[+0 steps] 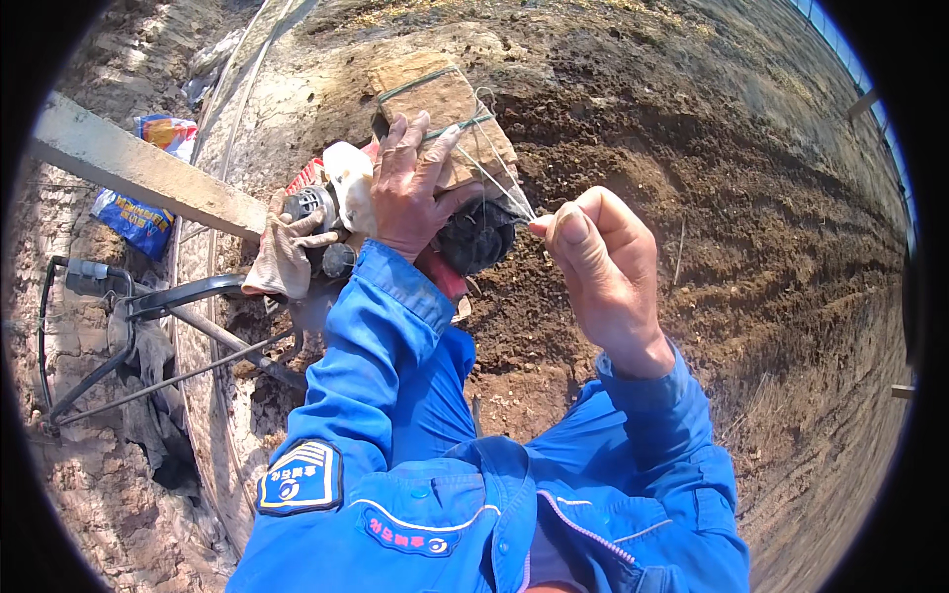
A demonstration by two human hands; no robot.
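My left hand point(407, 198) lies with fingers spread on a flat brown block point(435, 91), wood or stone by its look. Green cord is wrapped around the block. Between the thumb and fingers of my right hand point(605, 272) is pinched the end of a thin light cord point(506, 183), drawn tight from the block. Under and beside the block sits a small machine, probably an engine, with a white part point(348, 183), a black ribbed round part point(476, 237) and some red pieces. A dirty work glove point(281, 255) hangs on its left side.
Black metal handlebars point(188, 295) reach left from the machine. A pale post point(148, 163) slants in from the upper left. Two colourful bags point(133, 222) lie beyond it. Loose, tilled brown soil point(751, 247) stretches to the right, and thin hoses point(225, 128) run along the left.
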